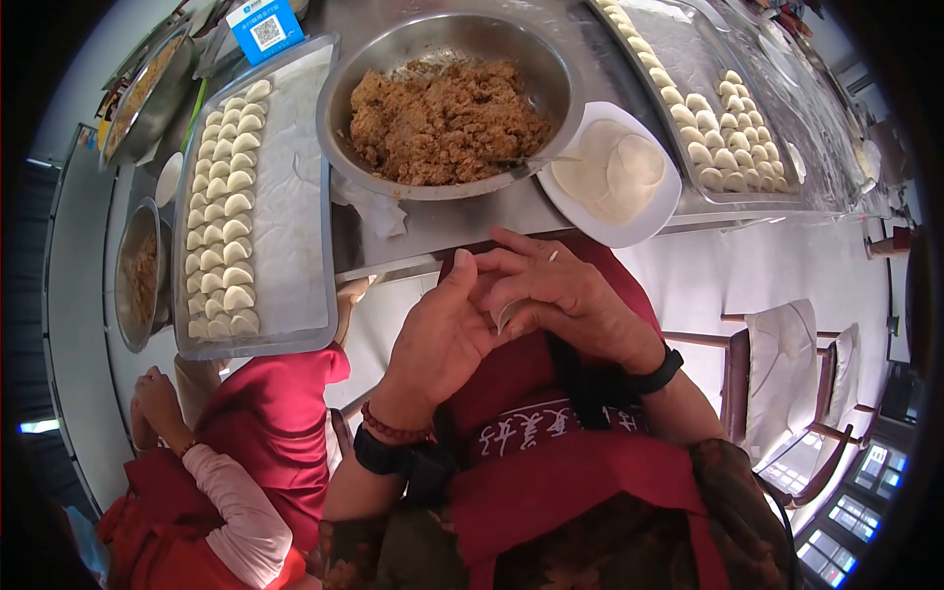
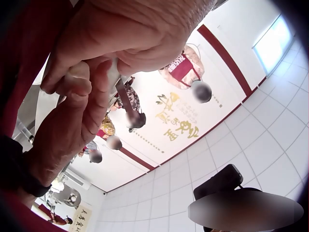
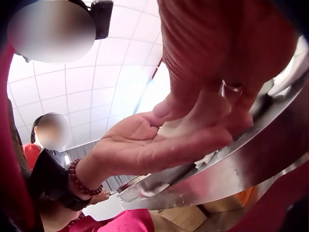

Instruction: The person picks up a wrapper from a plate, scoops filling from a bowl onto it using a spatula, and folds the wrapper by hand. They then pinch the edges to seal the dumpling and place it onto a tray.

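Note:
My two hands are pressed together in front of my red apron, just below the table edge. The left hand (image 1: 442,329), with a bead bracelet, cups a pale dumpling (image 1: 505,314). Fingers of the right hand (image 1: 556,290), which wears a ring, curl over it and pinch the dough. In the right wrist view the dumpling (image 3: 173,127) lies in the left palm (image 3: 145,147) under the right fingers (image 3: 212,104). In the left wrist view only a sliver of dough (image 2: 114,71) shows between the fingers.
On the steel table stand a metal bowl (image 1: 336,98) of brown filling (image 1: 447,118), a white plate (image 1: 629,234) of round wrappers, and two trays (image 1: 290,197) (image 1: 678,44) with rows of dumplings. Another person in red (image 1: 265,413) sits at lower left. Chairs (image 1: 787,374) stand right.

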Motion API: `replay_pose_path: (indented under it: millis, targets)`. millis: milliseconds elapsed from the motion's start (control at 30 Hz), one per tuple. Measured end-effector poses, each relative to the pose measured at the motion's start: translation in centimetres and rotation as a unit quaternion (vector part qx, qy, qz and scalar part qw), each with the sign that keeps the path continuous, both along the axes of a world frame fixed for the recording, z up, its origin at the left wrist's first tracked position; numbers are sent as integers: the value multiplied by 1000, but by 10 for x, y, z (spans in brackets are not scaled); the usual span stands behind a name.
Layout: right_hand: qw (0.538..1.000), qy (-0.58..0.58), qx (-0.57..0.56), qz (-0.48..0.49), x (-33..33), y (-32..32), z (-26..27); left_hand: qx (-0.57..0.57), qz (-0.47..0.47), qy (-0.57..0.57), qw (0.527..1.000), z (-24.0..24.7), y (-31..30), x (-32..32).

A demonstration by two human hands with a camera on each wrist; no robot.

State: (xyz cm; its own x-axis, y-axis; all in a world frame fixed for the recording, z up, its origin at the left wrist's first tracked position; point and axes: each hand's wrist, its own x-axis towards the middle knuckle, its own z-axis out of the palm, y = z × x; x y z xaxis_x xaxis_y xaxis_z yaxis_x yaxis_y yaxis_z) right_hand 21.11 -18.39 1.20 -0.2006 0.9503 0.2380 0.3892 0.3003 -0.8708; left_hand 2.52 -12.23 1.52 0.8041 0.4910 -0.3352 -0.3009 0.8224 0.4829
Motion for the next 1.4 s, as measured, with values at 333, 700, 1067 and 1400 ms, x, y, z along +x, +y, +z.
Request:
replay_pose_path:
  millis: [333, 700, 1067, 1400]
  targets:
    - [986, -82, 129, 64, -1, 0, -15, -41, -17, 23, 999, -7, -8, 3]
    - [990, 62, 115, -58, 16, -11, -5, -34, -25, 56, 998, 16, -2, 16]
    - [941, 305, -116, -92, 62, -17, 24, -44, -46, 52, 997, 23, 9, 52]
    - [968, 140, -29, -204, 221, 23, 67, -82, -87, 161, 980, -16, 26, 34]
